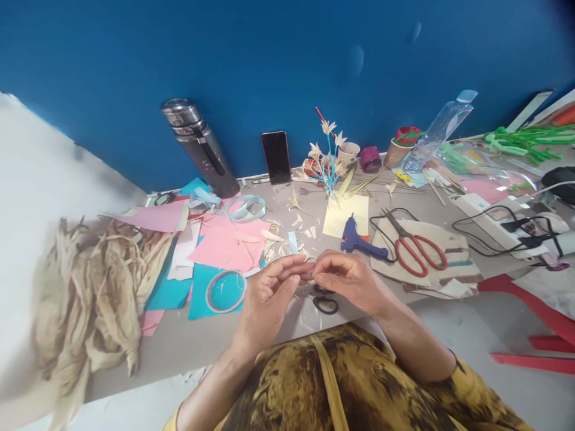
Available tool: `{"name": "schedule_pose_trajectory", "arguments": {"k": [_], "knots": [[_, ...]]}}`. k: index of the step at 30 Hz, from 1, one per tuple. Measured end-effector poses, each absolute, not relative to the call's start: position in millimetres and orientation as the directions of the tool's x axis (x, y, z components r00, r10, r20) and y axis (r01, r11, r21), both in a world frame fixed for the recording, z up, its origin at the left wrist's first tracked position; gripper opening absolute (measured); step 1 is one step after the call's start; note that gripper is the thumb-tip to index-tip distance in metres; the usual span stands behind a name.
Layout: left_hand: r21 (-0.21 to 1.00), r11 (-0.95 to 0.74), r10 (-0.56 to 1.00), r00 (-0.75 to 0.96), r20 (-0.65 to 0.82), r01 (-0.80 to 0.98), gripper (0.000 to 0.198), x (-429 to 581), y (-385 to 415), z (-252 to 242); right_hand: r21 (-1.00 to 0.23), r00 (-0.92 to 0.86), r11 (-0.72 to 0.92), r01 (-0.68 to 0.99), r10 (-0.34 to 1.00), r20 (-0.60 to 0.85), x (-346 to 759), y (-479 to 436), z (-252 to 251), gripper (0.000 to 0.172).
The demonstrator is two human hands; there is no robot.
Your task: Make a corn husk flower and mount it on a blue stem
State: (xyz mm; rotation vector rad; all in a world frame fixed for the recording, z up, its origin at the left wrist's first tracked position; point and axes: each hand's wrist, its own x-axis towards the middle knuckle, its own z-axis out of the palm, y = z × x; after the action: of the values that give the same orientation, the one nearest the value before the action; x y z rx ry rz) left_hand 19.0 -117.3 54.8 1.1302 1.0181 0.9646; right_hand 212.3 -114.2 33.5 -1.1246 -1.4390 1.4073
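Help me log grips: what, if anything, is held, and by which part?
It cannot be told: the left hand and right hand are close together, hiding anything pinched there.

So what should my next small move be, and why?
Probably a light pinch with the right hand while the left hand steadies: they come close together, and the blue glue gun and red-handled scissors lie unheld. What's between the hands is too small to tell.
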Motion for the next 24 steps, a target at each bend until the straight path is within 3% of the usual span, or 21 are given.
{"name": "schedule_pose_trajectory", "arguments": {"k": [8,20,24], "knots": [[0.951,0.241,0.956,0.217,-0.199,-0.192,0.017,18,-115,49,-0.999,-0.322,-0.045,0.008,0.946,-0.045,211,-117,37,0.025],[0.933,0.309,0.938,0.222,-0.266,-0.186,0.027,19,-116,47,-1.000,-0.351,-0.018,0.008,0.936,-0.019,210,-123,46,0.017],[0.910,0.308,0.941,0.226,-0.250,-0.276,0.027,23,-116,42,-0.999,-0.336,-0.037,-0.001,0.941,-0.034,210,-125,50,0.016]]}}
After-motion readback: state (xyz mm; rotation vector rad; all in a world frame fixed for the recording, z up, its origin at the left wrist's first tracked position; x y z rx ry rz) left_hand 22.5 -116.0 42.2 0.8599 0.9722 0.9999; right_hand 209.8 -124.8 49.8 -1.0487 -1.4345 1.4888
